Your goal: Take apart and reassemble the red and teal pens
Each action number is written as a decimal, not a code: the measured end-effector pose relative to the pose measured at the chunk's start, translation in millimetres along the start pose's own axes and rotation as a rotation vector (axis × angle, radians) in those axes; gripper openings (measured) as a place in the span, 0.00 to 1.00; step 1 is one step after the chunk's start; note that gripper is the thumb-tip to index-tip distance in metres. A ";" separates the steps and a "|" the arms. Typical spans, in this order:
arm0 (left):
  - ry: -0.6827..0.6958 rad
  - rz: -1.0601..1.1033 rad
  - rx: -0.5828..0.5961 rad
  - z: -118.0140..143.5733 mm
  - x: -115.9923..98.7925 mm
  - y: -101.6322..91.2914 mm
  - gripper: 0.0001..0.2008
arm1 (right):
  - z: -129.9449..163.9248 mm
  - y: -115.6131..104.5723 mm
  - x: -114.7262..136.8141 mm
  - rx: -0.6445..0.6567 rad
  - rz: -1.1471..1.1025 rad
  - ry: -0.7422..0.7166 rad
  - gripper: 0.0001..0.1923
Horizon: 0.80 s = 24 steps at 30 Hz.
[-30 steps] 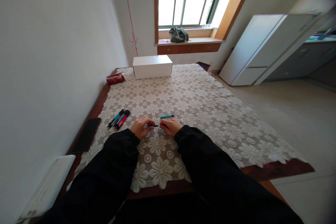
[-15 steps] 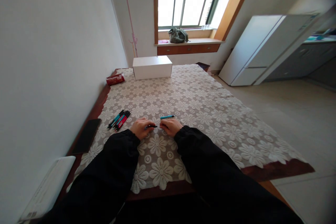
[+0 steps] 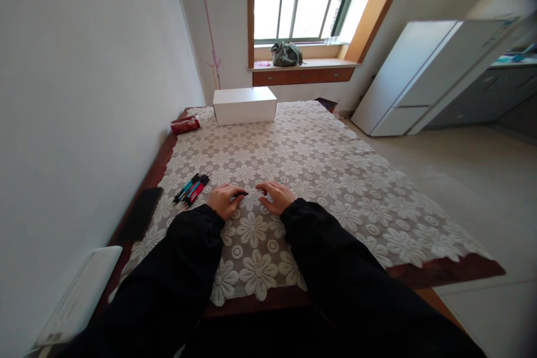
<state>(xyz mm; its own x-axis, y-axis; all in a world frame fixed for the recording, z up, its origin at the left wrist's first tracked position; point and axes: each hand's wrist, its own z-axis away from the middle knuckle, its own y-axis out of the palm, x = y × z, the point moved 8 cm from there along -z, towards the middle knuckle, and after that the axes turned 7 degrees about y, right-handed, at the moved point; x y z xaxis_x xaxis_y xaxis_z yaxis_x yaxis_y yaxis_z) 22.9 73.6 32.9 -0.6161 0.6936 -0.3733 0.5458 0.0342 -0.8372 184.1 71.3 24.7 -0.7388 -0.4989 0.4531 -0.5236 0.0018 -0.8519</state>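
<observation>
Fingers of my left hand (image 3: 223,199) pinch a small dark pen piece (image 3: 240,194) just right of the pen bundle (image 3: 192,189). My right hand (image 3: 274,196) lies spread, holding nothing visible. Next, I judge, comes rejoining its mate.

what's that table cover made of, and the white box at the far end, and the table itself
The table cover looks like cream lace or crochet: repeated openwork flowers, limp wavy edges. The white box seems matte cardboard, with flat faces, crisp corners and no shine. The table appears dark reddish wood with a smooth finish; only its bare edge shows, so veneer is possible.
</observation>
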 end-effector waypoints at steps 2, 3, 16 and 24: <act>-0.026 -0.014 -0.032 0.2 2.6 -2.3 0.09 | -0.8 -4.0 -1.9 -0.046 0.042 0.021 0.20; -0.037 -0.019 -0.045 0.3 4.1 -3.2 0.09 | -1.2 -5.3 -3.9 -0.067 0.069 0.043 0.21; -0.090 -0.066 -0.075 2.0 12.2 -3.7 0.08 | -3.0 5.0 -25.0 -0.065 0.141 0.171 0.07; -0.088 -0.059 -0.061 2.2 11.7 -2.4 0.08 | -3.8 3.0 -22.7 -0.076 0.121 0.167 0.04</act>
<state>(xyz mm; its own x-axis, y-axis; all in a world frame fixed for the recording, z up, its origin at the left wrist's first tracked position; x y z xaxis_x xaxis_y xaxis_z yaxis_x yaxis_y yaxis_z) 13.1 80.1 29.6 -0.6940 0.6237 -0.3598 0.5388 0.1184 -0.8341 197.7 85.9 12.9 -0.8548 -0.3407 0.3916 -0.4531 0.1217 -0.8831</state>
